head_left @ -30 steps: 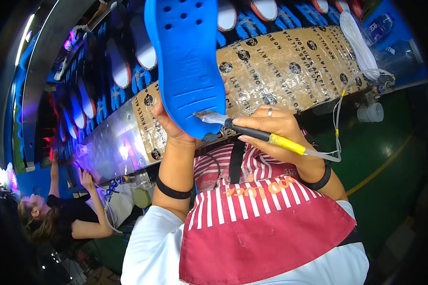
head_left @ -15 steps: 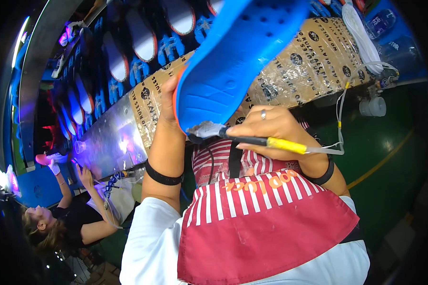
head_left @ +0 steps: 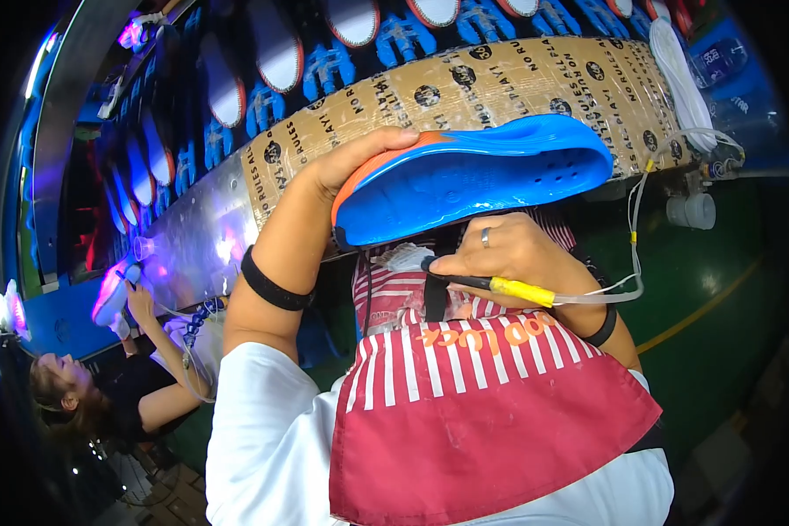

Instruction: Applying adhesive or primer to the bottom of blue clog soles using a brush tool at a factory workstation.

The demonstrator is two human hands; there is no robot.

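Observation:
My left hand (head_left: pixel 359 162) grips a blue shoe sole (head_left: pixel 491 197) by its orange outer side at one end, thumb over the edge. The sole is tilted so its hollow inner face, with a few small holes at the far right end, shows; the surface looks wet and shiny. In my right hand (head_left: pixel 513 259) is a glue brush (head_left: pixel 519 290) with a black and yellow handle, held like a pen. Its pale bristles (head_left: pixel 403 257) are just below the sole's lower edge, apart from it. A clear tube (head_left: pixel 634 237) runs from the handle to the right.
A cardboard-covered ledge (head_left: pixel 386 105) lies beyond my hands. Behind it, white-bottomed shoe uppers (head_left: pixel 279 57) and blue soles (head_left: pixel 329 74) stand in rows. White laces (head_left: pixel 675 79) hang at right, near a clear cup (head_left: pixel 691 210). At left a co-worker (head_left: pixel 88 394) handles a shoe part (head_left: pixel 112 294).
The sole has come down and been turned from steep to nearly level, my left hand shifting with it. The brush, formerly on the sole's lower end, has come off it and moved slightly down.

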